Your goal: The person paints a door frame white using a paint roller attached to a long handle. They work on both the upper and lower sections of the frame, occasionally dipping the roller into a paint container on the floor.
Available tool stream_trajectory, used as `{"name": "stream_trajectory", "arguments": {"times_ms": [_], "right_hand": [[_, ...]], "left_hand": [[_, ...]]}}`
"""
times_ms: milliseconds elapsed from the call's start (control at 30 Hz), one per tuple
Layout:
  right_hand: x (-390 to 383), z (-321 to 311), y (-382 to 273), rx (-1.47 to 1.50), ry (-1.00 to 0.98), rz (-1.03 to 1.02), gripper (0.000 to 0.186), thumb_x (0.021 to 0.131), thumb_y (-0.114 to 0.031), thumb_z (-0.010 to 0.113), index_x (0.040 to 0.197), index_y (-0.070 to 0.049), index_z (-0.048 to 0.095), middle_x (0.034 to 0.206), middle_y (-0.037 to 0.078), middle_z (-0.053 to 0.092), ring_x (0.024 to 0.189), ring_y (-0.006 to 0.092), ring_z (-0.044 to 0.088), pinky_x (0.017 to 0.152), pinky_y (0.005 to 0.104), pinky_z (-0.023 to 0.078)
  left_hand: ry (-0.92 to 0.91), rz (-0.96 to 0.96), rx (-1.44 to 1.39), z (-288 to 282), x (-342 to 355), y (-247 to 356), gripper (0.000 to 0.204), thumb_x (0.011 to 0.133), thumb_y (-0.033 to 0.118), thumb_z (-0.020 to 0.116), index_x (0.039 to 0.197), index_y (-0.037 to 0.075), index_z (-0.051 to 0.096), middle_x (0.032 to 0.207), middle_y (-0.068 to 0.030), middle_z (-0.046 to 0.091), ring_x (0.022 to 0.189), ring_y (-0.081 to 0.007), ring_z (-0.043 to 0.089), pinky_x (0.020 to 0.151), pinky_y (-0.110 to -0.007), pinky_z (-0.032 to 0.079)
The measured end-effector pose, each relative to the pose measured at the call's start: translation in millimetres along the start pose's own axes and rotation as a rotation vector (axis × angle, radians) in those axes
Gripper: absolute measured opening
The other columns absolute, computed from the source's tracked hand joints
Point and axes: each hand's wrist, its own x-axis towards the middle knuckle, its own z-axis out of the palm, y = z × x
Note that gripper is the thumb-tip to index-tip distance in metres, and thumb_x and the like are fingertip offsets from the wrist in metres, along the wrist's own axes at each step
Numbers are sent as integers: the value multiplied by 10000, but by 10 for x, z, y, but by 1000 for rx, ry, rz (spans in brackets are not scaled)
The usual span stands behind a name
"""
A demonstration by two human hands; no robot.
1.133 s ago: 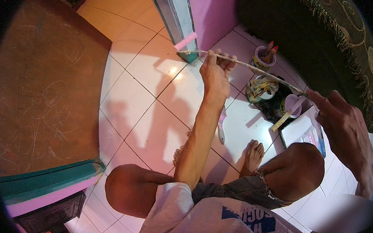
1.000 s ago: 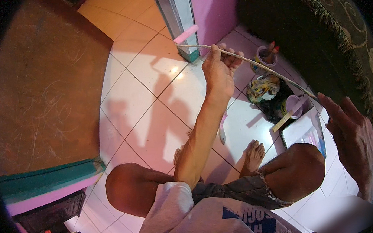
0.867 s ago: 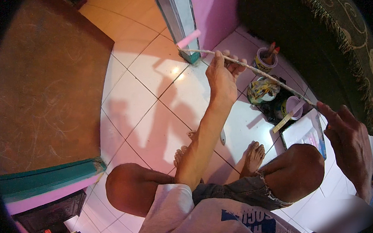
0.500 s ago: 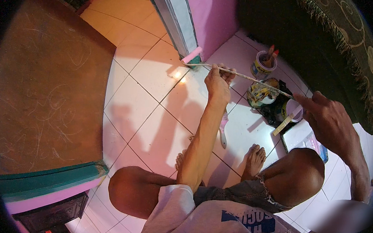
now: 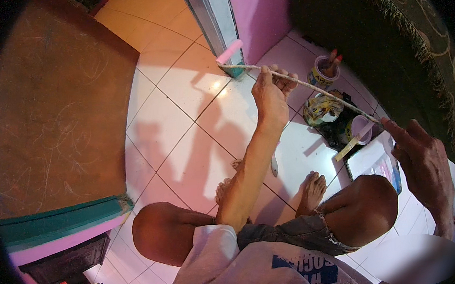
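Both hands stand well apart along one long-handled paint roller: the left hand point(image 5: 274, 87) has its thumb and fingers clamped about the slim rod point(image 5: 334, 95) near its head end, while the right hand point(image 5: 421, 153) seems closed round the far end, index finger laid along it, though the back of that hand hides the grip itself. With 12 at the top of the view, the rod runs from about 10 o'clock down to 4. The pink roller sleeve point(image 5: 230, 52) lies at 10 to 11 o'clock from the left hand, clearly the nearer one, and its own axis slants from 8 to 2, across the rod. The sleeve overlaps the lower part of the white door post point(image 5: 223, 30), just above its green foot point(image 5: 234, 70); whether they touch I cannot tell. A paint tub with brushes point(image 5: 323, 75) sits at 3 o'clock from the left hand, past the rod
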Motion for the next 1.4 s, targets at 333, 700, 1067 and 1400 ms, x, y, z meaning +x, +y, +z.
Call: {"name": "stream_trajectory", "arguments": {"times_ms": [333,700,1067,1400], "right_hand": [[300,213,44,5,-19,-72,434,848,-8,679,1265,-119,636,899,123,634,709,249,628,639,411,495],[-24,-137,-7,-23,44,7,478,868,16,642,1317,-145,605,923,123,610,720,221,626,624,375,528],[-494,-197,603,346,-242,124,317,923,-132,642,1229,-63,596,897,142,612,692,205,630,572,375,557],[-102,883,689,829,-518,207,398,969,-188,552,1326,-14,529,955,154,666,834,220,649,776,388,526]], "left_hand": [[115,-40,30,-271,240,-117,242,1045,258,469,1000,31,542,929,-92,554,865,-248,622,807,-371,578],[-71,28,11,136,30,139,248,1036,294,490,1023,56,556,933,-95,577,917,-266,630,844,-391,537],[-151,88,-35,516,-513,-17,294,997,381,556,973,88,550,821,-63,570,776,-246,647,752,-400,582],[183,23,304,-287,-14,-583,351,956,408,626,923,74,524,811,-52,554,650,-195,606,564,-324,565]]}}
